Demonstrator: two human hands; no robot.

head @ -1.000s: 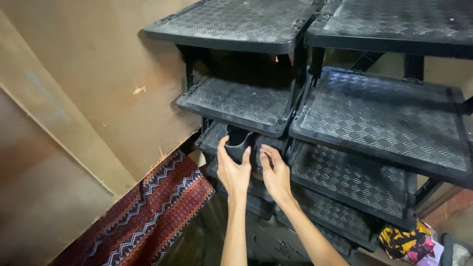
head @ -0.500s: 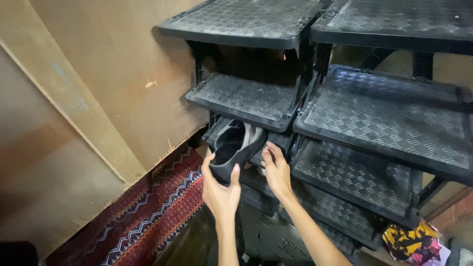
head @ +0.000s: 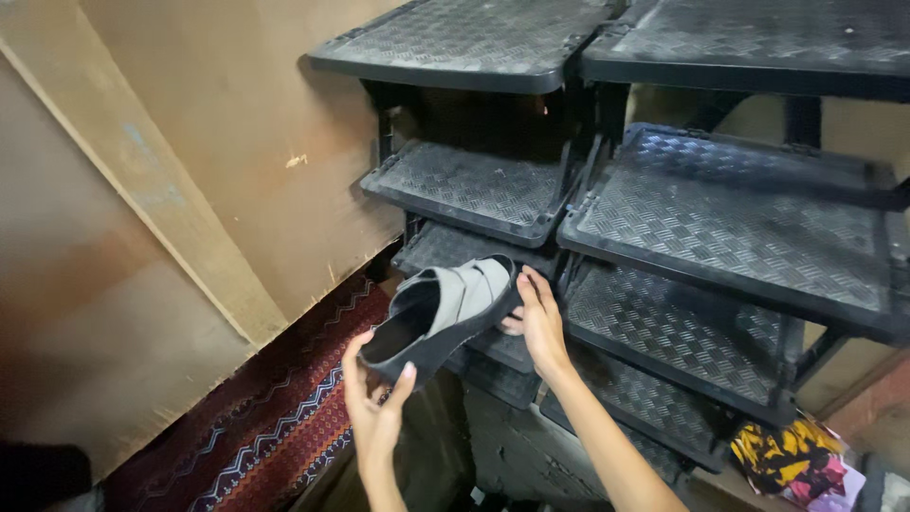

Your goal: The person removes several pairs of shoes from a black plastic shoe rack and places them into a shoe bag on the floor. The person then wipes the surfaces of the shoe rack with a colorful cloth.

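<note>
Grey slip-on shoe (head: 444, 311) with black sole, out in the air in front of the black plastic shoe rack (head: 720, 228). My left hand (head: 376, 410) cups the heel end from below, fingers (head: 406, 383) curled up around the sole edge. My right hand (head: 540, 318) steadies the toe end, fingers flat against it, not closed round it. Rack shelves sit just behind my right fingertips; patterned red rug (head: 284, 427) lies below my left. Risk as I judge it: the hold is light at both ends, so the shoe could tip off my left fingers onto the rug, or its toe could snag a shelf lip.
</note>
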